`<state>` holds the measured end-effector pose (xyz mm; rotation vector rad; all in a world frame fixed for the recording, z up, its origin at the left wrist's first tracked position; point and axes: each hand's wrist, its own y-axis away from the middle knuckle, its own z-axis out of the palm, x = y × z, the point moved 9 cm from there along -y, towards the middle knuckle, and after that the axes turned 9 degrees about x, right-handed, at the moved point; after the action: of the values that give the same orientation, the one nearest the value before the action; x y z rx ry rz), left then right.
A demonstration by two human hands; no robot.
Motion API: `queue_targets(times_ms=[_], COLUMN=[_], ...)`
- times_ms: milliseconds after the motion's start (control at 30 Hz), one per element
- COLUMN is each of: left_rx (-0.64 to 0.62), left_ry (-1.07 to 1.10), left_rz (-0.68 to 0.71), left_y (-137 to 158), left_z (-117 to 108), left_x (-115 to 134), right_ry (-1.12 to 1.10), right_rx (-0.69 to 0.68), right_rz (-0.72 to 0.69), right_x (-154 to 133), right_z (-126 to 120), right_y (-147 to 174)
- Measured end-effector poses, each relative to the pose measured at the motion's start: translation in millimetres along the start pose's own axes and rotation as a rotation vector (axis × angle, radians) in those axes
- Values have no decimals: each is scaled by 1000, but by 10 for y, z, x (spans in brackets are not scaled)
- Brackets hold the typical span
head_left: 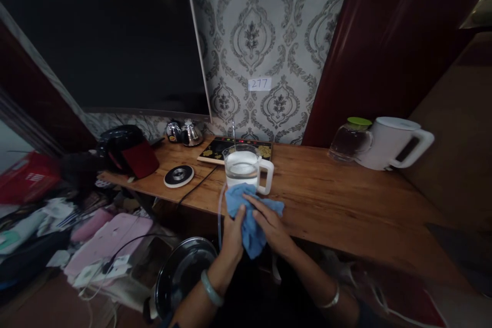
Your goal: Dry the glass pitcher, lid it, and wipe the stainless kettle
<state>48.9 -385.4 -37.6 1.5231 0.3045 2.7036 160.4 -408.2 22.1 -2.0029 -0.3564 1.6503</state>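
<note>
A blue cloth is bunched between my hands at the table's front edge. My left hand grips it from the left, thumb pointing up. From the other side my right hand is closed on the same cloth, with its fingers reaching over the top. Just behind stands a clear glass kettle with water in it and a white handle on its right. The cloth hides the kettle's lower part, so I cannot tell whether they touch.
A gold-flowered black cooking plate with lit indicators lies behind the kettle. On the wooden table are a round black base, a red-and-black appliance, a white pitcher and a green-lidded jar. A dark pot sits below.
</note>
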Motion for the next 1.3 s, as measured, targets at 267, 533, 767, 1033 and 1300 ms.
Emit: queue_targets(times_ms=[267,533,767,1033,1300], left_rx=[332,235,329,67,35], left_ry=[25,-239,-713,-1228,-1115], left_rz=[402,647,1096,1442,1400], left_y=[-481,-891,-443,48,-172], left_z=[-407,61,182,859,799], left_x=[1010,1063,919,778,1152], right_ry=[221,194,196,150,161], right_rx=[392,261,238,240,226], right_rz=[-125,-57,-87,-89,-125], right_x=[212,724,663,669,592], right_z=[-737,-513,-510,-517,-511], right_y=[-756,-1252,-1226,-1228,-1206])
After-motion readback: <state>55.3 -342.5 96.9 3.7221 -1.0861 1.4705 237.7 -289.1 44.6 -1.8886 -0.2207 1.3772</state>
